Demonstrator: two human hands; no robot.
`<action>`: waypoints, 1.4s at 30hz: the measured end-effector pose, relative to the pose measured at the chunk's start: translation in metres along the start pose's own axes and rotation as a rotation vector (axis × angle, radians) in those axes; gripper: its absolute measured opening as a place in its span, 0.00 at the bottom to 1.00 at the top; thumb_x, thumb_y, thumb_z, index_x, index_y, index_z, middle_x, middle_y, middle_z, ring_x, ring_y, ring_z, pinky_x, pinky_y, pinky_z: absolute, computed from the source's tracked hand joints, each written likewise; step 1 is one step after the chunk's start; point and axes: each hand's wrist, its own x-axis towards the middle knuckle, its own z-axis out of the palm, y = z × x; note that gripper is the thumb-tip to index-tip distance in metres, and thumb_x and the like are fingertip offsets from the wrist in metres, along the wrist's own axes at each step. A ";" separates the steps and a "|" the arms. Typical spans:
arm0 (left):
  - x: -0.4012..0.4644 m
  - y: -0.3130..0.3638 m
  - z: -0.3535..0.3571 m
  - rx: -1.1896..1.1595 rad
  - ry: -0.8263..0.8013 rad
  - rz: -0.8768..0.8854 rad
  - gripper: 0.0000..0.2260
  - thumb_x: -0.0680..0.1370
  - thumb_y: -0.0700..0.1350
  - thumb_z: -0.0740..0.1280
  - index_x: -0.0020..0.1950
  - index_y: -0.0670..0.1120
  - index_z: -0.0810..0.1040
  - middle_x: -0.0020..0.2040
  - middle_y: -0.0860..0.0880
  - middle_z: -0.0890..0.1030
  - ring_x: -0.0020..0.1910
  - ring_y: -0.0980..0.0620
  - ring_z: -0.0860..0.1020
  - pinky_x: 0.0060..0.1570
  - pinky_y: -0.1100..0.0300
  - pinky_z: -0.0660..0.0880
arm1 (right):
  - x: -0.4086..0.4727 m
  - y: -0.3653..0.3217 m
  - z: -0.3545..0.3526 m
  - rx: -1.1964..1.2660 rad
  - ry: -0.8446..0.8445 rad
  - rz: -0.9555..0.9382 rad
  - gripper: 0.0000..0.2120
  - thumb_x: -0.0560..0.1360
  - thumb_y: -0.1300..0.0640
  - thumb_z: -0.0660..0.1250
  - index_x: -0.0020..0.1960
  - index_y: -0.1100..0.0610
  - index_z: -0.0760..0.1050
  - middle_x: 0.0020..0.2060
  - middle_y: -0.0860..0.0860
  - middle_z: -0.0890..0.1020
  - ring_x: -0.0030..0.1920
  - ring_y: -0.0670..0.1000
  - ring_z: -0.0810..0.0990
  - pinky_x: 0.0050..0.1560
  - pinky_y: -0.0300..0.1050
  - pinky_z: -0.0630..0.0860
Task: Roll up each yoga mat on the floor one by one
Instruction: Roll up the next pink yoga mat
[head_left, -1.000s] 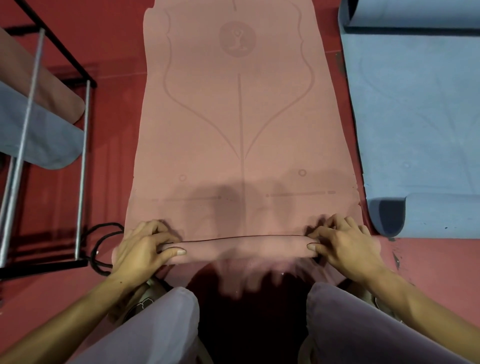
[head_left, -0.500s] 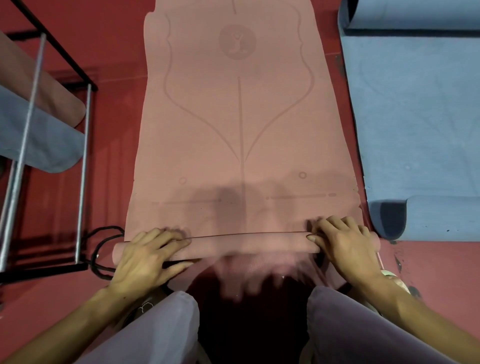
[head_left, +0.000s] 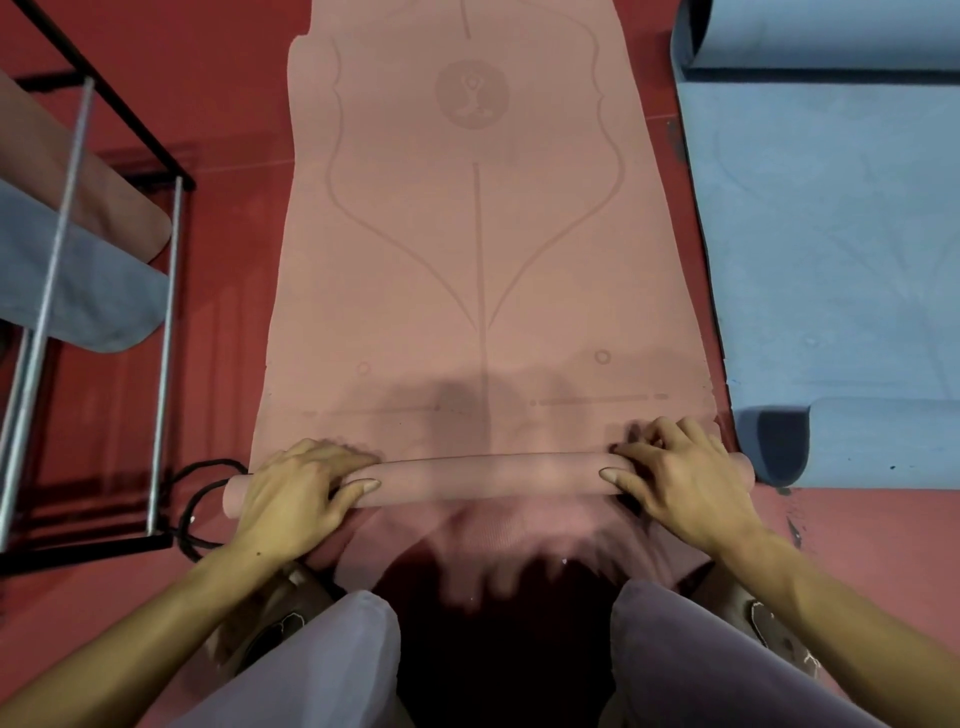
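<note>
A pink yoga mat (head_left: 478, 249) lies flat on the red floor and stretches away from me. Its near end is wound into a thin roll (head_left: 488, 478) lying crosswise in front of my knees. My left hand (head_left: 296, 499) grips the roll's left end, fingers curled over the top and thumb along the near side. My right hand (head_left: 680, 483) grips the right end the same way. A blue yoga mat (head_left: 831, 234) lies flat to the right, its near and far ends curled up.
A black and silver metal rack (head_left: 161, 332) stands at the left, with a rolled blue mat (head_left: 78, 291) and a rolled pink mat (head_left: 104, 197) on it. A black cord (head_left: 202, 488) loops on the floor by the roll's left end. My knees fill the bottom of the view.
The roll has moved a little farther up the mat and grown slightly thicker. Both hands went forward with it and curl over its ends again.
</note>
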 end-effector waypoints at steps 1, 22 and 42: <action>0.003 -0.001 -0.001 -0.009 -0.008 -0.021 0.20 0.79 0.68 0.60 0.64 0.63 0.82 0.55 0.62 0.84 0.56 0.53 0.81 0.52 0.52 0.79 | 0.004 -0.001 -0.002 -0.006 -0.018 -0.003 0.31 0.79 0.27 0.52 0.58 0.44 0.86 0.48 0.47 0.78 0.48 0.53 0.74 0.42 0.51 0.74; 0.003 0.031 0.014 0.210 0.160 0.127 0.16 0.78 0.42 0.62 0.60 0.50 0.84 0.60 0.54 0.82 0.50 0.45 0.77 0.43 0.49 0.72 | 0.016 -0.023 0.005 0.079 0.157 0.023 0.14 0.85 0.44 0.63 0.54 0.50 0.84 0.47 0.46 0.81 0.45 0.54 0.75 0.42 0.51 0.71; 0.030 0.015 -0.013 0.201 -0.046 -0.039 0.22 0.79 0.63 0.65 0.73 0.62 0.76 0.56 0.54 0.82 0.52 0.47 0.77 0.50 0.49 0.76 | 0.033 -0.009 -0.002 0.022 0.075 -0.075 0.20 0.81 0.37 0.65 0.66 0.47 0.81 0.55 0.50 0.77 0.51 0.54 0.71 0.49 0.52 0.73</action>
